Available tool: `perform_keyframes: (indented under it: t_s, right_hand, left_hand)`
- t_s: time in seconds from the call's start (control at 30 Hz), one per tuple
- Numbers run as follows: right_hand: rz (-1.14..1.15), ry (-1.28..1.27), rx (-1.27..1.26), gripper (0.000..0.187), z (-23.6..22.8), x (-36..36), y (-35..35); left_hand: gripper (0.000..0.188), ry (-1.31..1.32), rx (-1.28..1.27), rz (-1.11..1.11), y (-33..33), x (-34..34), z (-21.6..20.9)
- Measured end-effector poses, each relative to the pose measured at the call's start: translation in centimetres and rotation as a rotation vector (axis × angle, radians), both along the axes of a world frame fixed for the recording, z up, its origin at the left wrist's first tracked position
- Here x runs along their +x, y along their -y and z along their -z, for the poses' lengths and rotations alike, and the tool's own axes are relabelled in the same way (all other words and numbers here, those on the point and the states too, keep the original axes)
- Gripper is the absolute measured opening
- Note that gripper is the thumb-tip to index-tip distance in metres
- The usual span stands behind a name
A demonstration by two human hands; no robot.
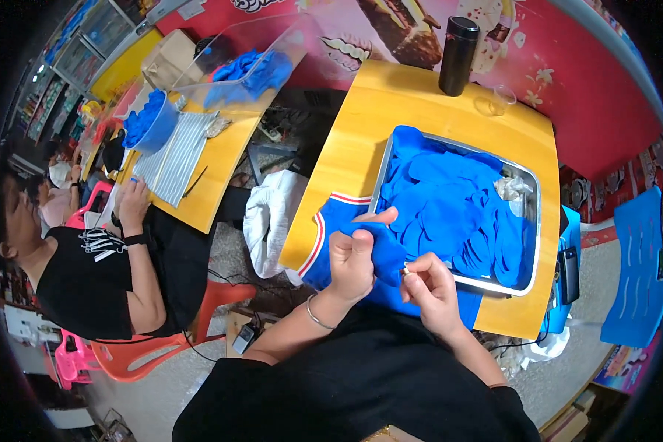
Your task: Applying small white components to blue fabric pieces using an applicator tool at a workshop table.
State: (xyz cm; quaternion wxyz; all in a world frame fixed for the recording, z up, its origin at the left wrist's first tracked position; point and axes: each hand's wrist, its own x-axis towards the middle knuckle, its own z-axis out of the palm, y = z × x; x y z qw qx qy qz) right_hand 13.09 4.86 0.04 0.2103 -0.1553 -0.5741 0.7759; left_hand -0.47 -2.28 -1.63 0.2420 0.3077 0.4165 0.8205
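My left hand (350, 265) is closed around a blue fabric piece (387, 250), thumb on top, holding it in front of my body. At that piece's right edge my right hand (431, 291) pinches thumb and finger together on a tiny pale thing, too small to name. Under my hands a blue cloth with red-and-white striped trim (319, 232) lies on the yellow table (376, 88). Just beyond my right hand, a metal tray (535, 214) holds a heap of loose blue fabric pieces (438, 202), with a crumpled clear plastic bag (514, 187) among them.
A black bottle (460, 59) and a clear cup (497, 100) stand at the table's far edge. To the left, a person in black (88, 280) works at another yellow table with a blue bowl (166, 125) and clear bin (261, 74). A blue chair (632, 265) is at right.
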Motion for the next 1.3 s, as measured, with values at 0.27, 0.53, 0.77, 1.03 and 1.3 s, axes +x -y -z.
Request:
perform_keyframes:
  t_s: [0.27,0.53,0.77,1.03,1.3]
  right_hand:
    - [0.032,-0.105,0.010,0.009,-0.4,-0.1,-0.8]
    - [0.124,0.107,0.451,0.007,-1.3,0.7,-1.3]
    - [0.008,0.042,0.154,0.009,-0.8,0.3,-0.7]
    - [-0.141,-0.117,-0.227,0.008,-0.5,0.0,-0.9]
    - [-0.053,-0.096,-0.009,0.008,-1.3,0.9,-2.4]
  left_hand:
    - [0.026,-0.176,0.113,0.129,-0.3,-2.1,-2.1]
    - [0.024,-0.210,0.112,0.184,0.0,-2.7,-3.1]
    - [0.033,0.064,0.209,0.206,-0.2,-1.3,-1.2]
    - [0.035,0.209,0.236,0.361,-0.4,-0.1,-0.7]
    - [0.041,-0.221,0.065,0.023,-1.1,-2.2,-5.7]
